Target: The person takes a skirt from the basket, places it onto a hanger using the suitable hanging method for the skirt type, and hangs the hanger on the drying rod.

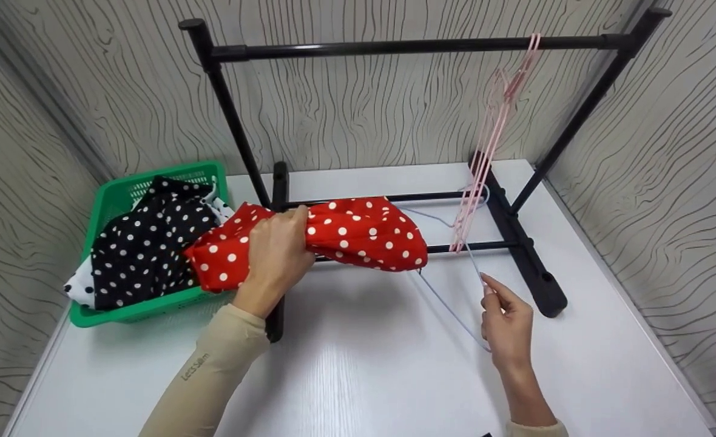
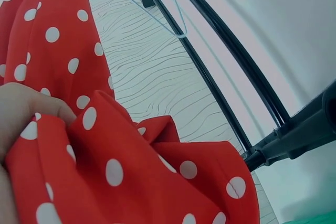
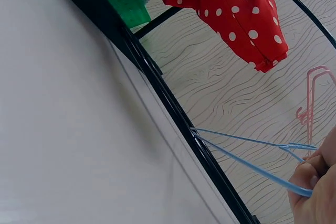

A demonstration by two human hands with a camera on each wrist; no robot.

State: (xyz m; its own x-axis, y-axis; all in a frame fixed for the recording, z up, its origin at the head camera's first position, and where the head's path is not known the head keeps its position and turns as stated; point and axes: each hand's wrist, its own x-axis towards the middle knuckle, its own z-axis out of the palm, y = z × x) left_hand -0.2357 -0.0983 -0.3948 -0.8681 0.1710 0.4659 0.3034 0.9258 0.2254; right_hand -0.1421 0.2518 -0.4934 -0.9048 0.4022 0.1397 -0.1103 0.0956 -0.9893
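My left hand (image 1: 281,246) grips a bunched red garment with white polka dots (image 1: 367,233), lifted over the lower bars of the rack. In the left wrist view, my fingers press into folds of the red cloth (image 2: 118,163). To the right, my right hand (image 1: 508,328) pinches a thin light-blue hanger (image 1: 449,308) by its wire. The hanger's far part passes behind the red garment and the pink hangers. In the right wrist view, the blue hanger (image 3: 252,166) runs from my fingers towards a black bar; garment and hanger look apart there.
A black clothes rack (image 1: 388,47) stands on the white table (image 1: 358,376). Pink hangers (image 1: 485,161) hang from its top bar at the right. At the left, a green basket (image 1: 133,312) holds black-and-white dotted clothes (image 1: 145,249). Patterned walls (image 1: 358,109) enclose the table.
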